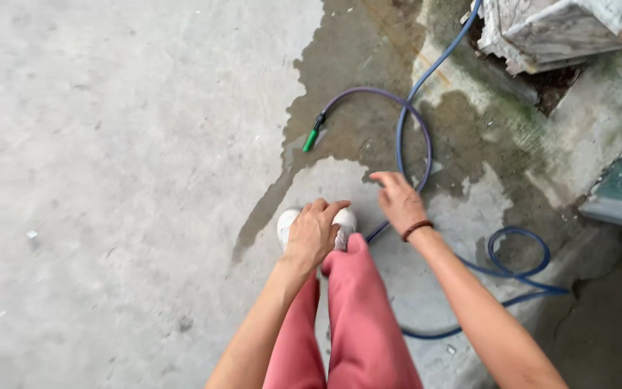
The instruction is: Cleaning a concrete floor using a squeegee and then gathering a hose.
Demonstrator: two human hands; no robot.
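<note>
Blue hose (413, 122) lying looped on wet concrete floor (109, 144), centre to lower right | green nozzle (311, 140) resting upper centre | right hand (399, 202) hovering spread beside hose, holding nothing | left hand (313, 234) curling loosely over white shoe (288, 222), grip unclear.

blue garden hose (413, 122): flexible, lies on the concrete floor in loose loops, one open curve across the wet patch and a smaller coil at lower right. green nozzle (311, 140): fitted to the hose end, lying flat, pointing lower left.
</note>
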